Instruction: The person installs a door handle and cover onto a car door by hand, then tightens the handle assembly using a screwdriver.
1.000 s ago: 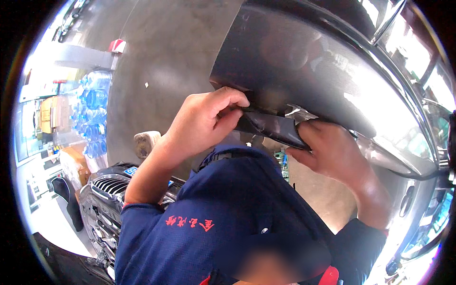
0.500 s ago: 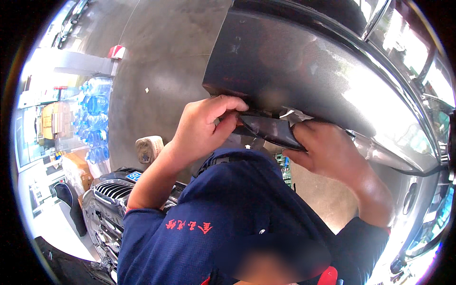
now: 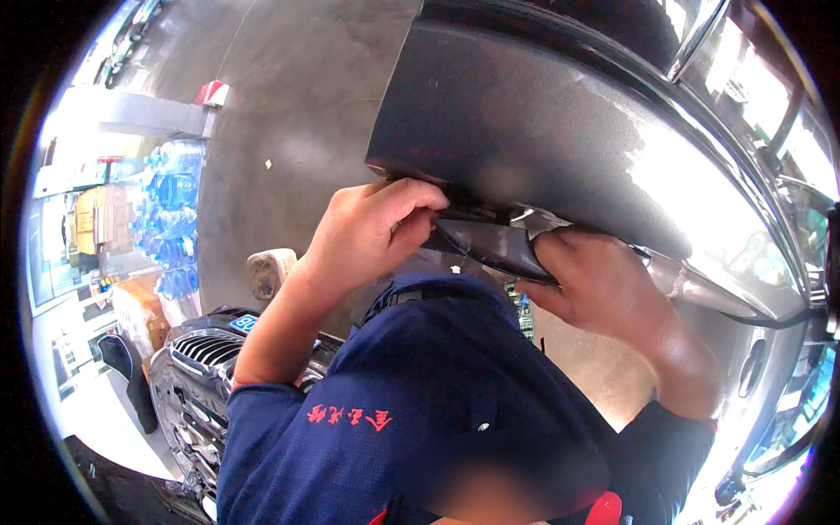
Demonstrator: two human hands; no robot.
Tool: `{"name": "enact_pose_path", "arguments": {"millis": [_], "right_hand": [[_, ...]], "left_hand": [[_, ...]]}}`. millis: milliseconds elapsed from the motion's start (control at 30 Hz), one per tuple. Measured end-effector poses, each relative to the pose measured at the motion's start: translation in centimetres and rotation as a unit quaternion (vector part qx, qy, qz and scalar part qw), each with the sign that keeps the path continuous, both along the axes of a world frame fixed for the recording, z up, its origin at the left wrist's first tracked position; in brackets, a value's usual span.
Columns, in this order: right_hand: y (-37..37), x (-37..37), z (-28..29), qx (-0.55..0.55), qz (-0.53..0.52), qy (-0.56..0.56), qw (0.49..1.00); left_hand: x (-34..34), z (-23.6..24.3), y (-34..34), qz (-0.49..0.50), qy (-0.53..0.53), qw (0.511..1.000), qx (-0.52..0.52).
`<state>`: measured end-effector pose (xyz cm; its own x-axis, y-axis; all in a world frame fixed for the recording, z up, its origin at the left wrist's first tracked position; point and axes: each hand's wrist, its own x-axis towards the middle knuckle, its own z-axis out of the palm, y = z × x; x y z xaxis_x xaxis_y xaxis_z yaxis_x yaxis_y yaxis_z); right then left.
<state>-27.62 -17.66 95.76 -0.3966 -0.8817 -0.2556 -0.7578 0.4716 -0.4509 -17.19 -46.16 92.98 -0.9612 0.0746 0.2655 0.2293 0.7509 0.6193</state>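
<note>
At the lower edge of a dark grey car panel (image 3: 516, 114), my left hand (image 3: 372, 236) has its fingers closed at the left end of a glossy dark strip-like trim piece (image 3: 481, 245). My right hand (image 3: 595, 280) grips the right end, thumb below and fingers curled over it. A thin pale bit (image 3: 522, 213) shows in the gap between panel and trim. The left fingertips press close under the panel's edge, and what exactly they pinch is partly hidden.
Stacked blue water bottles (image 3: 175, 210) and cardboard boxes (image 3: 140, 311) stand at the left. A car front with a grille (image 3: 201, 350) is at lower left. A worn padded object (image 3: 271, 271) lies on the grey floor (image 3: 289, 105). The car body continues along the right.
Compared with a second ago, both hands and the trim sit a little further left and slightly lower in the picture; the panel appears shifted left too. The grip looks much the same.
</note>
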Motion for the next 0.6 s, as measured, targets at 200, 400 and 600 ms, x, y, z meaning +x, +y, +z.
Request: {"name": "enact_pose_path", "arguments": {"millis": [200,400,600], "right_hand": [[0.0,0.0,0.0,-0.006,0.0,0.006,1.0],[0.2,0.0,-0.2,-0.008,0.01,0.014,1.0],[0.1,0.6,-0.2,-0.021,-0.012,0.008,1.0]], "left_hand": [[-0.3,0.5,-0.4,-0.012,0.028,0.998,-0.062],[-0.4,0.7,-0.3,-0.029,0.083,0.986,-0.145],[0.7,-1.2,0.2,-0.024,0.146,0.98,-0.133]]}}
